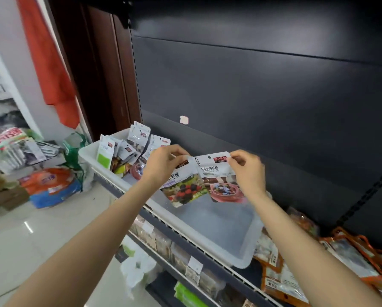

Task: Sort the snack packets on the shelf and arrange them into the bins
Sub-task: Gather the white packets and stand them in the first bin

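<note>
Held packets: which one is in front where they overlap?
The chocolate candy packet pinched by the right hand; its left edge covers the berry packet held by the left hand.

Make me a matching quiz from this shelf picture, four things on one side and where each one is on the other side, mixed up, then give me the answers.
Things:
1. berry packet
2. chocolate candy packet
3. green-labelled packet
4. orange-edged packets

Places:
A. lying on the shelf right of the near bin
B. pinched at its top by the right hand
C. standing in the far bin
D. held by the left hand

Pairs: 1-D, 2-B, 3-C, 4-A
</note>
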Demonstrator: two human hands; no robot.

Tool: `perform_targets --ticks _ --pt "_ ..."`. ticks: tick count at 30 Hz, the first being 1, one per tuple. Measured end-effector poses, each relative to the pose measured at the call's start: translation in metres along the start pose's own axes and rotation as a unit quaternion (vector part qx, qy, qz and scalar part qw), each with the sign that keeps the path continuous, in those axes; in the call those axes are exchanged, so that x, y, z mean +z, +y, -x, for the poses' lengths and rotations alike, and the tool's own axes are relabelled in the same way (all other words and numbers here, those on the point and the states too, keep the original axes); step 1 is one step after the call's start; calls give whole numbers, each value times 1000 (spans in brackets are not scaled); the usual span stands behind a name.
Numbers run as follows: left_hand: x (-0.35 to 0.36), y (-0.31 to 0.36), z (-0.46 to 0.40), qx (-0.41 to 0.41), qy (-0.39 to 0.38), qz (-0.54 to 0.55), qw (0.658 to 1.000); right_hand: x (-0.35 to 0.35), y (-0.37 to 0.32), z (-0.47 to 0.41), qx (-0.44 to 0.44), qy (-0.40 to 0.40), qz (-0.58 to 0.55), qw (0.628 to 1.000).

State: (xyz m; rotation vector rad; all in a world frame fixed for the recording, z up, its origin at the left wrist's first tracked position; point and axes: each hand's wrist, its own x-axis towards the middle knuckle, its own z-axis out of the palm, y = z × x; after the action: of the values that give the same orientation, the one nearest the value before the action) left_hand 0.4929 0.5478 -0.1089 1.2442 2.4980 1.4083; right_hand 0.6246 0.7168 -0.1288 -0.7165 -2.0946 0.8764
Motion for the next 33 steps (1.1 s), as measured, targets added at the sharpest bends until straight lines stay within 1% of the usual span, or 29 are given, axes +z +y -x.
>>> perform_targets --ticks 6,11,14,17,21,27,30,33 --pt "-38 -53 -43 -19 50 23 998 62 -21 -35 -1 -1 9 1000" --pt "-72 -108 -87 -18 49 30 998 119 -50 -60 3 9 5 1000" --pt "-98 -147 -115 -1 21 43 999 160 -71 -75 5 28 9 1000" --pt "-121 -185 -143 11 -14 26 1000 201 -89 -82 23 61 12 998" --pt "-134 -226 -167 19 -65 19 998 248 -102 -87 45 89 13 995" --pt "-149 -276 -187 30 -123 22 992 311 -91 -84 107 87 5 990" --pt "-159 -294 -195 45 -158 6 986 332 -79 -84 154 69 30 985" --pt "-164 -305 -201 62 -200 11 978 341 -70 -86 173 76 60 980"
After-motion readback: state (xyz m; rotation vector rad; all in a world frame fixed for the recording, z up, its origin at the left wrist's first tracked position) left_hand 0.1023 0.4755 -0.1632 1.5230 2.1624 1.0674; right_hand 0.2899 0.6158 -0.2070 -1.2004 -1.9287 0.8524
